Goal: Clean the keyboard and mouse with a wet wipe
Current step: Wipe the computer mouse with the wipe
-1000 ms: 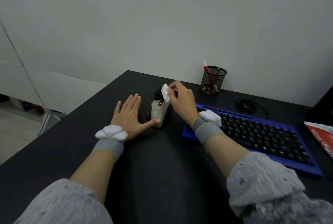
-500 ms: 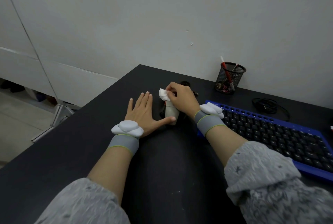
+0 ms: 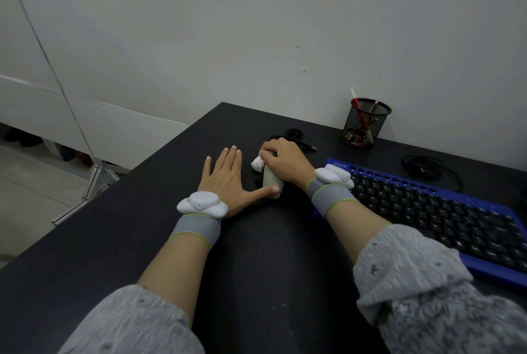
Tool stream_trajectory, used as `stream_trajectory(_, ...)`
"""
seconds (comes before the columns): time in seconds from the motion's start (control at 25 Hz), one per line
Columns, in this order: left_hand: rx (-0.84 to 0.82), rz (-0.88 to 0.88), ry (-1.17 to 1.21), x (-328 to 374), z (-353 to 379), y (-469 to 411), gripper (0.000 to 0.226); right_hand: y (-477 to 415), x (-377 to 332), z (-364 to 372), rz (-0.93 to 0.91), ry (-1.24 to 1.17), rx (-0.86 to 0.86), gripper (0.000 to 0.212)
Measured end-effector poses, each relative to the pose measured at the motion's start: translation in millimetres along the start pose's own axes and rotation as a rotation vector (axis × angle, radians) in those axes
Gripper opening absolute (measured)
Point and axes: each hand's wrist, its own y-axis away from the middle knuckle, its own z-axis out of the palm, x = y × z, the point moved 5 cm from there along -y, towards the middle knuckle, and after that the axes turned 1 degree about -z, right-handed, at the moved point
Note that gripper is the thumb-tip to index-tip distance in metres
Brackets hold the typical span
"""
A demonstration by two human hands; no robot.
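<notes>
A beige and black mouse (image 3: 271, 181) stands on the black desk (image 3: 256, 268), mostly covered by my right hand (image 3: 283, 161). That hand is closed on a crumpled white wet wipe (image 3: 257, 164) and presses it on the mouse's front left side. My left hand (image 3: 225, 179) lies flat on the desk to the left, fingers spread, with its thumb tip touching the mouse's near end. The blue keyboard (image 3: 445, 211) with black keys lies to the right, its left end behind my right wrist.
A black mesh pen cup (image 3: 363, 125) stands at the wall behind the keyboard. A coiled black cable (image 3: 430, 169) lies at the far right, and the mouse cable (image 3: 296, 137) behind the mouse. The desk's left edge (image 3: 128, 174) drops to the floor.
My right hand has brought the wipe down from above the mouse onto its front left side and now covers the mouse. The view has shifted left; my left hand stays put.
</notes>
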Motion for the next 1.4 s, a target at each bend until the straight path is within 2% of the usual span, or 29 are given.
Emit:
stream_trajectory(0.68,-0.013,0.007,-0.006,2,-2,1,0.128,9,-3,5,-0.004,-0.037,-0.013,0.013)
stream_trajectory(0.8,-0.017,0.012,-0.005,1,-2,1,0.122,14,-4,4,-0.018,-0.047,-0.010,0.010)
stream_trajectory(1.08,0.011,0.018,-0.024,1,-3,2,0.110,22,-13,2,-0.064,-0.038,-0.009,0.016)
stream_trajectory(1.4,0.005,0.027,0.014,1,-5,3,0.123,26,-22,-4,-0.042,-0.121,-0.081,0.012)
